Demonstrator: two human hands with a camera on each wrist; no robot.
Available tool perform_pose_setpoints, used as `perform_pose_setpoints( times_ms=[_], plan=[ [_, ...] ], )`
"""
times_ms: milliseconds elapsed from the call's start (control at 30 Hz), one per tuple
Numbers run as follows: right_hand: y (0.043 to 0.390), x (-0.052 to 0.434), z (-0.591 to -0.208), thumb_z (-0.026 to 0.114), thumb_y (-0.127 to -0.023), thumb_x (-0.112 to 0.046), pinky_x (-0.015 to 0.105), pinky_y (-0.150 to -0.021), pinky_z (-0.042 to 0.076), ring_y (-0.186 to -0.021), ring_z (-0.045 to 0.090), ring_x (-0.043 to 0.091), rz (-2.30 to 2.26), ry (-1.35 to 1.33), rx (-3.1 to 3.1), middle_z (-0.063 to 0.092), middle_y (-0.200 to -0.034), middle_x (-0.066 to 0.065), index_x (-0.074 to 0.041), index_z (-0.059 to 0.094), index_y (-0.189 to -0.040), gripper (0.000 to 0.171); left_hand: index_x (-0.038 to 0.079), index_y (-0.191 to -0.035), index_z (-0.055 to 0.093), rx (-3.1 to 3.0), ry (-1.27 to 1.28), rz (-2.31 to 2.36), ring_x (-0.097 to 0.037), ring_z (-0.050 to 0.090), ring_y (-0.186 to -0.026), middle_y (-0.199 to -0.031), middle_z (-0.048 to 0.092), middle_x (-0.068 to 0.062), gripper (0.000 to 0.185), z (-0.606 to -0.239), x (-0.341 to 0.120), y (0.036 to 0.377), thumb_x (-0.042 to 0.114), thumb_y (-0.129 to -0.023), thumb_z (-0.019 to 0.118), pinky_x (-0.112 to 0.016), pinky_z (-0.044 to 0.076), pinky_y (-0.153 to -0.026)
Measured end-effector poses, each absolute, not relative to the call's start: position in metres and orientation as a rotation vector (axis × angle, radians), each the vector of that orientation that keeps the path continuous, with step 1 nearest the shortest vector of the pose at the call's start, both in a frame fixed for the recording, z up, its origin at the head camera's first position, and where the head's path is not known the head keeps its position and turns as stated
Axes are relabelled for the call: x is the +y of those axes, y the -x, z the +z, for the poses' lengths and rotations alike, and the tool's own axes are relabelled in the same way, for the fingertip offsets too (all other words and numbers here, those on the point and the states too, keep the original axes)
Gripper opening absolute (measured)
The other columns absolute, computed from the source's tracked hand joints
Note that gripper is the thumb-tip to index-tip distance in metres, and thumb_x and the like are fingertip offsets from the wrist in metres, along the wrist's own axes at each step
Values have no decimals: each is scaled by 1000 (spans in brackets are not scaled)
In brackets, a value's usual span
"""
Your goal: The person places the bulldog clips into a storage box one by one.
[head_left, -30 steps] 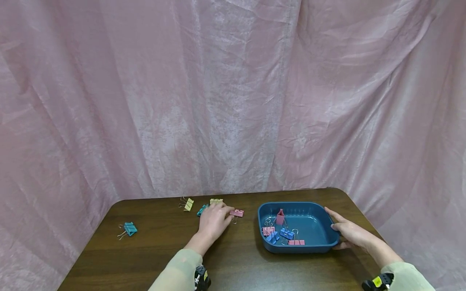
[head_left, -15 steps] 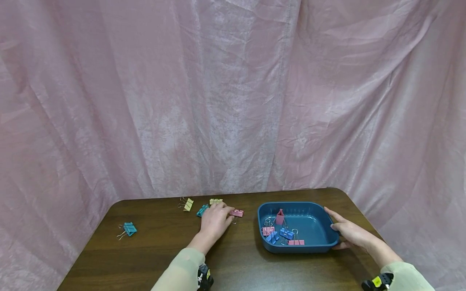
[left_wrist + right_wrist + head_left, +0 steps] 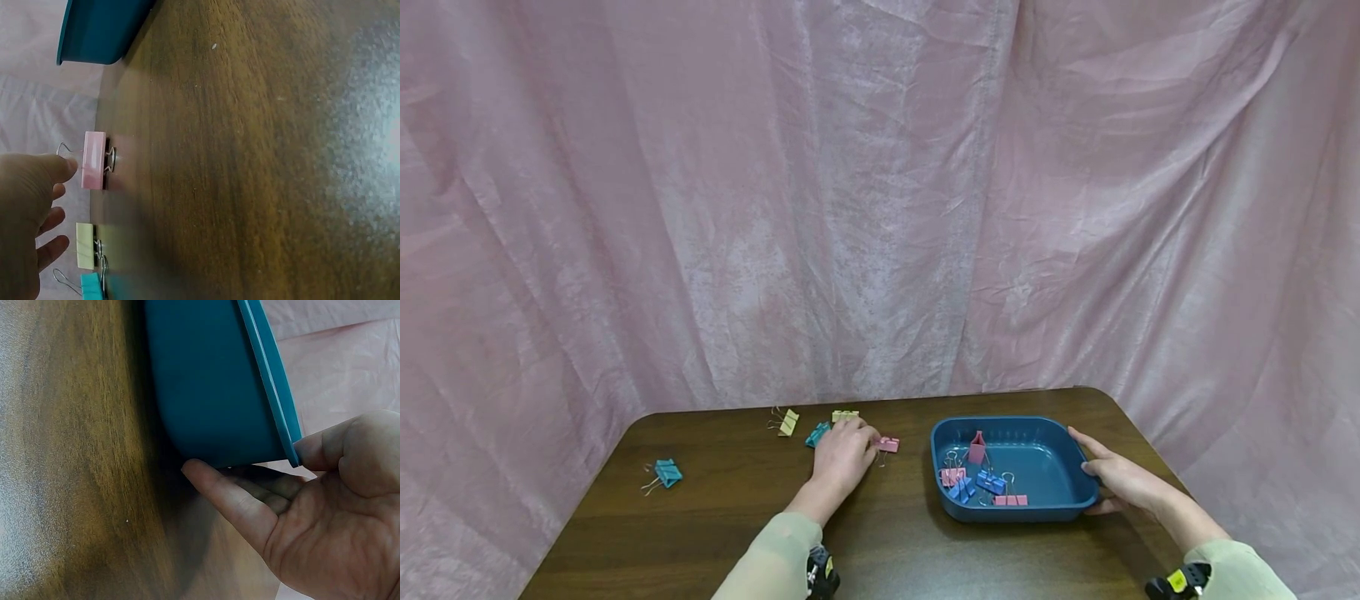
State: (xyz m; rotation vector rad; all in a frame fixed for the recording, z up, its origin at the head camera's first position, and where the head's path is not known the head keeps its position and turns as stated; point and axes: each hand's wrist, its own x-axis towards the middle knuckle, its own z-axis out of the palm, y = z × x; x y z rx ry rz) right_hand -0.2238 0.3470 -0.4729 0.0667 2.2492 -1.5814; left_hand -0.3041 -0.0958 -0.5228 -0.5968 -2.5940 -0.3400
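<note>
Pink binder clip (image 3: 94, 160) touches left hand (image 3: 841, 457); right hand (image 3: 1122, 481) holds tray (image 3: 1075, 503).

The head view looks forward and slightly down from well back, taking in the whole surface (image 3: 715, 517) and the curtain behind. The left wrist view sits close and low, rolled sideways, sharing the pink clip (image 3: 94, 160) (image 3: 887, 445) and tray (image 3: 100, 28) (image 3: 1011, 512) with it. The right wrist view sits very close against the tray (image 3: 212, 381) wall.

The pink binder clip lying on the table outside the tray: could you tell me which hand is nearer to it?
Left. The left hand touches the pink clip; the right hand holds the tray's far side.
</note>
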Motion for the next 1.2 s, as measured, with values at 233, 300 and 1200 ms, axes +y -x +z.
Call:
perform_pose_setpoints(
  times_ms=[233, 300, 1200],
  plan=[
    [224, 347, -473, 33, -106, -5, 60, -85, 56, -133, 26, 70, -1582, -79, 2243, -11, -159, 40, -14, -2, -165, 69, 22, -92, 77, -2578, 615, -331, -22, 62, -90, -95, 67, 3, 7, -523, -97, 302, 23, -88, 82, -40, 54, -71],
    [224, 347, -473, 33, -106, -5, 60, -84, 56, -133, 26, 70, -1579, -82, 2247, -11, -159, 40, -14, -2, -165, 69, 22, -92, 77, -2569, 617, -322, -22, 61, -90, -94, 67, 3, 6, -523, -97, 301, 23, -87, 82, -39, 54, -71],
    [224, 347, -473, 33, -106, -5, 61, -84, 56, -133, 24, 71, -1576, -72, 2245, -10, -158, 41, -13, -2, -165, 69, 21, -85, 76, -2494, 651, -291, -21, 63, -91, -95, 68, 4, 7, -527, -103, 304, 21, -85, 83, -39, 55, -76]
  ],
)
